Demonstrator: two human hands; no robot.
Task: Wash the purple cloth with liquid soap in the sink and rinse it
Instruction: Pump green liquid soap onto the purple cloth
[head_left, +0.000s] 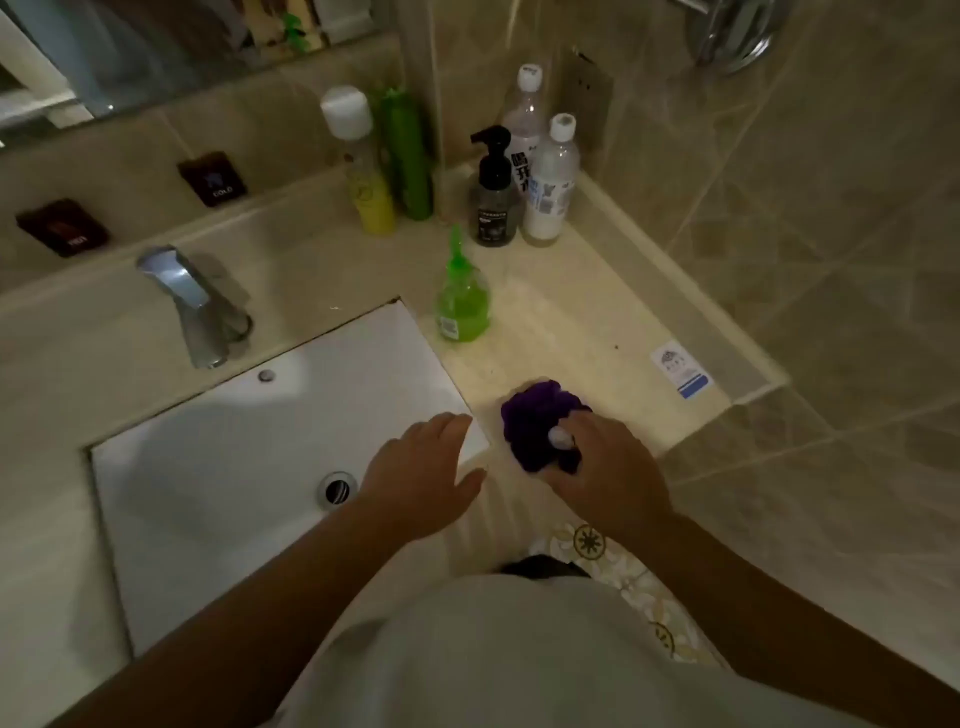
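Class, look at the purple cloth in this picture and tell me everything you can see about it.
The purple cloth is a deep violet, soft-looking fabric bunched into a rumpled lump, not spread flat. It lies on the pale countertop just right of the white sink, near the counter's front edge. The right hand rests on its near side, fingers closing around it. The left hand is beside it, not touching. Whether it is wet cannot be told.

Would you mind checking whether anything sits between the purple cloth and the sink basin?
Nothing on the counter does. The cloth lies under the right hand just right of the sink. Only the open left hand hovers over the sink's near right corner, in the gap between them.
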